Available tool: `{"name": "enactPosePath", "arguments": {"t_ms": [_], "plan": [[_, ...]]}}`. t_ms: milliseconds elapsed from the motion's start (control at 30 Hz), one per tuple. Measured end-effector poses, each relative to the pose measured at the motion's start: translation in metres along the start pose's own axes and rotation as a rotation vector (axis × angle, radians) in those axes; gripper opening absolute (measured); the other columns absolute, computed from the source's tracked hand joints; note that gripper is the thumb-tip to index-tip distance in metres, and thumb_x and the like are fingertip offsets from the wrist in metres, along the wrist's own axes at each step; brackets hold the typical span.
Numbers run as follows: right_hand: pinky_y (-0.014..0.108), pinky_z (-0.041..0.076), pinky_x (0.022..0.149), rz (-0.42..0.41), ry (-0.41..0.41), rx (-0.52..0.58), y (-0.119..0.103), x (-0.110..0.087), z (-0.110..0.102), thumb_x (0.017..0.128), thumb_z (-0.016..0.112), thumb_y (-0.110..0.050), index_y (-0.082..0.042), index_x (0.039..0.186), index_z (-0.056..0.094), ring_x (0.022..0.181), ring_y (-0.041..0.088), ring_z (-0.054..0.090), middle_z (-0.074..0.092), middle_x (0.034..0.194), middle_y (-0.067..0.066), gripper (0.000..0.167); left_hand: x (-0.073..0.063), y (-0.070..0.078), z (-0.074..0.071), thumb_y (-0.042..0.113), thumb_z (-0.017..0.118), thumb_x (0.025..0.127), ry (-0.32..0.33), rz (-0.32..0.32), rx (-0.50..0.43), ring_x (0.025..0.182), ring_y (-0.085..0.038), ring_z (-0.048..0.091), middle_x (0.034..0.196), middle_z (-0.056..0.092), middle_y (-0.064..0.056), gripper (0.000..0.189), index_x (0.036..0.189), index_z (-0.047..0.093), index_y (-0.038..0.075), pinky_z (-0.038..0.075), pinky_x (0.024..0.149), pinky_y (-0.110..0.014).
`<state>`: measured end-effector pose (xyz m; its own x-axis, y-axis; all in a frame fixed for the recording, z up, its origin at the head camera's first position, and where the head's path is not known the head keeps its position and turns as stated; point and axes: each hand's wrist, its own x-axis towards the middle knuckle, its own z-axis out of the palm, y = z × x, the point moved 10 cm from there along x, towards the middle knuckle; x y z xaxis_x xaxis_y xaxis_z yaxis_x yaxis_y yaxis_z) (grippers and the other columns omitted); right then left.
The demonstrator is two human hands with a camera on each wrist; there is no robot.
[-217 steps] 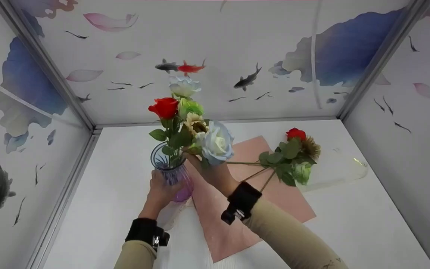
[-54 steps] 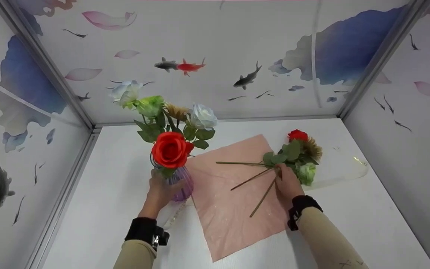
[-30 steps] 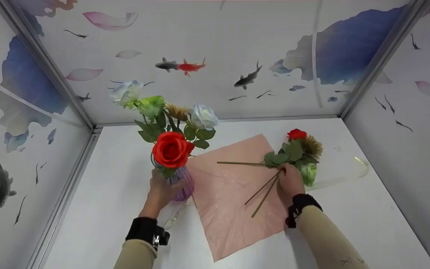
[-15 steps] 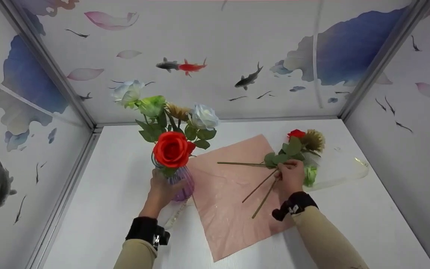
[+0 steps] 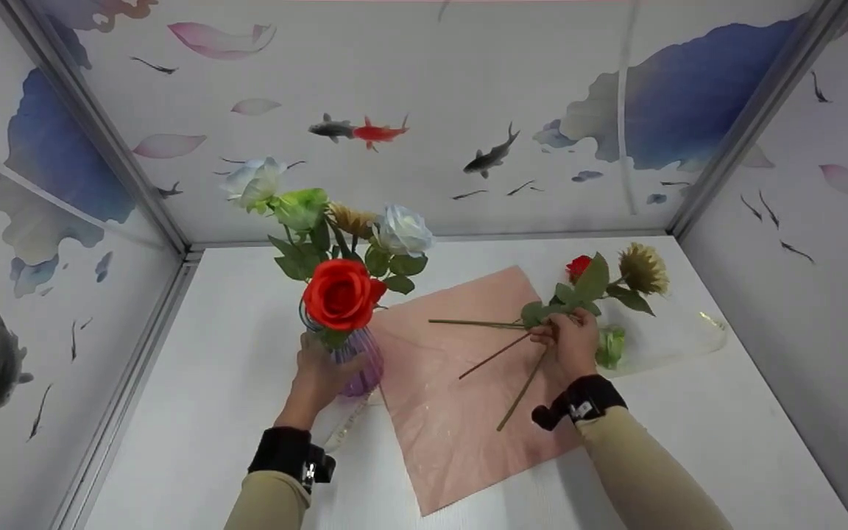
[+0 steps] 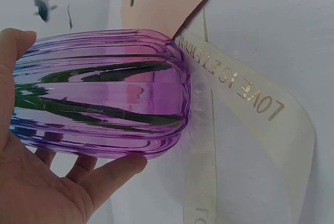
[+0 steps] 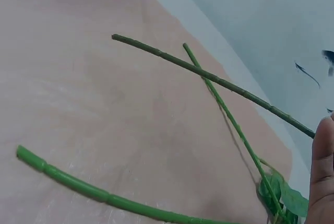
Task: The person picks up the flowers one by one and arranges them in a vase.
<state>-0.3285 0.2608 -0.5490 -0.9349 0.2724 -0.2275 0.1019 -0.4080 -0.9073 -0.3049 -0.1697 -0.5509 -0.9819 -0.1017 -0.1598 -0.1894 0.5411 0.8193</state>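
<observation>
My left hand (image 5: 321,377) grips the ribbed glass vase (image 5: 363,364), purple at its base, and in the left wrist view my fingers and thumb go round its side. Green stems show through the glass. Out of its mouth rise a red rose (image 5: 343,294), a green flower, pale blue-white roses and a sunflower. My right hand (image 5: 575,342) pinches the stem of another sunflower (image 5: 643,269), whose head is raised to the right. Below and beside that hand lie a red rose (image 5: 578,267) and a green flower (image 5: 611,347), the latter partly hidden by the hand.
Pink wrapping paper (image 5: 461,412) lies on the white table (image 5: 718,434), with two other stems over it. A cream ribbon (image 6: 255,98) with gold lettering lies by the vase base. A clear, gold-marked strip (image 5: 711,322) lies at right. Printed walls enclose the table.
Earlier my right hand was at the vase among its flowers; it then moved right to the lying flowers. Now it has lifted the sunflower up and rightward. The left hand keeps its grip.
</observation>
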Motion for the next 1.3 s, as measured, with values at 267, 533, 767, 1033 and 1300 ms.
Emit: {"name": "enactPosePath", "arguments": {"t_ms": [267, 533, 767, 1033, 1300], "plan": [[0.037, 0.061, 0.071, -0.051, -0.057, 0.131, -0.014, -0.003, 0.019, 0.111, 0.041, -0.025, -0.005, 0.118, 0.041, 0.07, 0.022, 0.068, 0.059, 0.095, 0.012, 0.022, -0.001, 0.002, -0.001, 0.022, 0.085, 0.082, 0.003, 0.012, -0.006, 0.145, -0.042, 0.036, 0.154, 0.031, -0.024, 0.099, 0.154, 0.019, 0.007, 0.037, 0.114, -0.061], [0.035, 0.061, 0.074, -0.153, -0.137, 0.259, -0.03, -0.003, 0.04, 0.108, 0.048, -0.015, -0.002, 0.129, 0.043, 0.072, 0.022, 0.071, 0.064, 0.096, 0.016, 0.026, -0.001, -0.001, 0.0, 0.028, 0.083, 0.085, -0.013, -0.018, 0.009, 0.143, -0.046, 0.033, 0.151, 0.029, -0.024, 0.097, 0.154, 0.019, 0.005, 0.035, 0.113, -0.065], [0.036, 0.061, 0.075, -0.213, -0.216, 0.307, -0.051, -0.018, 0.063, 0.107, 0.053, -0.014, -0.001, 0.129, 0.042, 0.075, 0.023, 0.071, 0.068, 0.095, 0.016, 0.028, 0.0, -0.004, 0.001, 0.025, 0.083, 0.086, -0.034, -0.053, 0.004, 0.146, -0.046, 0.028, 0.155, 0.024, -0.025, 0.099, 0.155, 0.015, 0.006, 0.034, 0.114, -0.065], [0.039, 0.06, 0.085, -0.26, -0.338, 0.332, -0.077, -0.037, 0.089, 0.108, 0.051, -0.02, -0.001, 0.118, 0.05, 0.083, 0.024, 0.071, 0.068, 0.098, 0.017, 0.021, 0.001, -0.001, 0.0, 0.024, 0.084, 0.084, -0.016, -0.027, -0.006, 0.147, -0.044, 0.032, 0.155, 0.028, -0.026, 0.098, 0.154, 0.017, 0.006, 0.033, 0.115, -0.062], [0.039, 0.061, 0.084, -0.333, -0.456, 0.339, -0.095, -0.055, 0.113, 0.108, 0.05, -0.012, 0.0, 0.129, 0.048, 0.085, 0.026, 0.075, 0.072, 0.101, 0.021, 0.024, 0.001, -0.003, 0.0, 0.024, 0.083, 0.085, -0.019, -0.048, -0.005, 0.147, -0.045, 0.032, 0.156, 0.028, -0.026, 0.1, 0.155, 0.014, 0.004, 0.032, 0.116, -0.062]]}}
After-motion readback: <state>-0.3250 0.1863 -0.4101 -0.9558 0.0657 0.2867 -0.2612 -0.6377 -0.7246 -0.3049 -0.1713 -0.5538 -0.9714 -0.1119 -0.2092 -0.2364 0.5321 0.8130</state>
